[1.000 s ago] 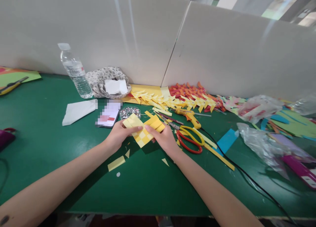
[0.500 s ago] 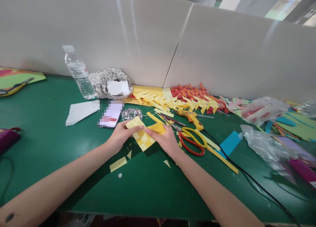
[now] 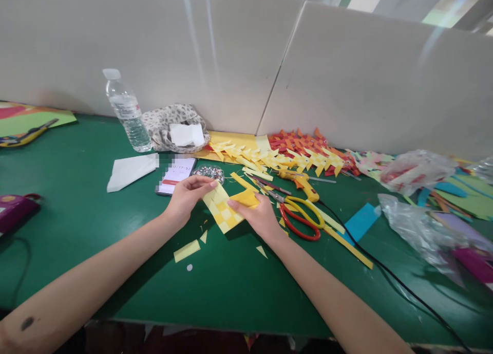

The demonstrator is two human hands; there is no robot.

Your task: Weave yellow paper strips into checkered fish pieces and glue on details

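Between my hands is a woven paper piece (image 3: 225,215), checkered in pale and deeper yellow, held tilted above the green table. My left hand (image 3: 187,199) pinches its pale upper-left end between thumb and fingers. My right hand (image 3: 260,215) grips the deeper yellow end, thumb on top and the other fingers hidden underneath. Red-and-yellow-handled scissors (image 3: 300,218) lie just beyond my right hand. Close by is a yellow glue gun (image 3: 300,182) with a black cord. Pale paper scraps (image 3: 187,251) lie on the table below my hands.
Woven yellow paper fish shapes (image 3: 308,160) and red ones (image 3: 300,138) lie along the partition. A water bottle (image 3: 129,115), a phone (image 3: 177,174), a patterned pouch (image 3: 157,128) and a clear tray of small beads or eyes (image 3: 210,174) stand behind. Plastic bags (image 3: 416,230) lie at right.
My left fingers have shifted up toward the outer corner of the woven paper, and the left thumb has drawn away from the right thumb. The camera view has shifted slightly.
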